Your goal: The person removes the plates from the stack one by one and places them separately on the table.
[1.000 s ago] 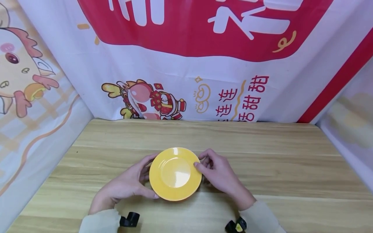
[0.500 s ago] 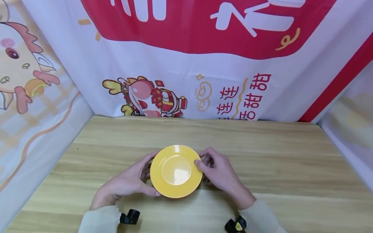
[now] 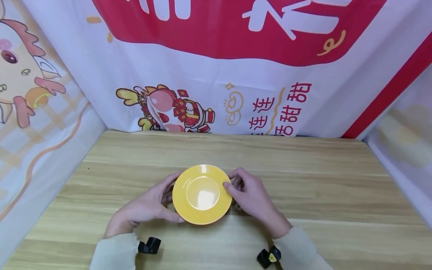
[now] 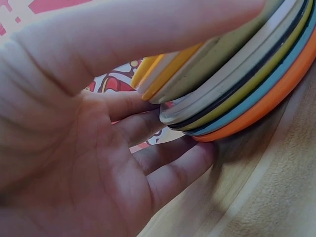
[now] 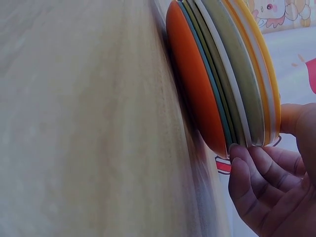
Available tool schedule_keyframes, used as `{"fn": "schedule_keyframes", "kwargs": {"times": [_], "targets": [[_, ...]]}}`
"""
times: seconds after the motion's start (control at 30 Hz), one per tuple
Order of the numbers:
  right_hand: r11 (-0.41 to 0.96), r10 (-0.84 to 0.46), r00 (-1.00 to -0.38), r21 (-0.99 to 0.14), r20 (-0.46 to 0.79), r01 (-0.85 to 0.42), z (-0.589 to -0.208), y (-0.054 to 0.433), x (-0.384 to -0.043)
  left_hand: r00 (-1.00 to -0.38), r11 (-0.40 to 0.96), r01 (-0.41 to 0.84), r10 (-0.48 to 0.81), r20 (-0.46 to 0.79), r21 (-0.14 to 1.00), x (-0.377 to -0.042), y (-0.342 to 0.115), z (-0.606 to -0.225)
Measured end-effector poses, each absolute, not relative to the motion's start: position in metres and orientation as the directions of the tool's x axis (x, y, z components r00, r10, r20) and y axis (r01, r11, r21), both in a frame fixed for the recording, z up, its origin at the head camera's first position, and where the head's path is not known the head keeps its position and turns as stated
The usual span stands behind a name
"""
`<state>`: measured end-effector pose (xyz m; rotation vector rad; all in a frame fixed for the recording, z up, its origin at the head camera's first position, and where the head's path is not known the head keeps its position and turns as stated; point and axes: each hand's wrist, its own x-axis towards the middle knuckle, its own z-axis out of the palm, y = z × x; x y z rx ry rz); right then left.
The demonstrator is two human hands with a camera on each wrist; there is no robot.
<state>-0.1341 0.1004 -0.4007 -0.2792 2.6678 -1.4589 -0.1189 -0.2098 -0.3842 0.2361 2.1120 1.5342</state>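
Note:
A stack of round plates stands at the middle of the wooden table, topped by a glossy yellow plate (image 3: 202, 194). Seen from the side in the right wrist view, its layers are yellow, white, olive green and teal, above an orange plate (image 5: 195, 81) at the bottom. My left hand (image 3: 150, 205) holds the stack's left side, thumb at the near edge and fingertips against the lower plates. On the opposite side my right hand (image 3: 251, 195) grips the stack, its thumb over the yellow rim and its fingertips along the lower edges.
The wooden table (image 3: 324, 180) runs back to a white and red printed cloth (image 3: 209, 67). More printed cloth (image 3: 37, 150) hangs along the left side, and a pale cloth closes off the right. A black wrist mount (image 3: 150, 245) sits by the left sleeve.
The head view has shifted slightly, so table, stack and hands all appear a little higher. Both hands keep the same hold on the stack.

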Motion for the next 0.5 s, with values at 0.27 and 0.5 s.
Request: {"fn": "schedule_keyframes", "kwargs": {"times": [0.27,0.5], "targets": [[0.526,-0.202,-0.979,-0.84,0.027,-0.132,-0.3997,0.1007,-0.1331,-0.85,0.346,-0.158,0.43,-0.306,0.925,-0.1191,-0.2086,-0.383],[0.54,-0.203,-0.978,-0.828,0.044,-0.149,-0.3979,0.0996,-0.1313,-0.85,0.358,-0.147,0.431,-0.303,0.922,-0.1194,-0.2071,-0.3813]]}}
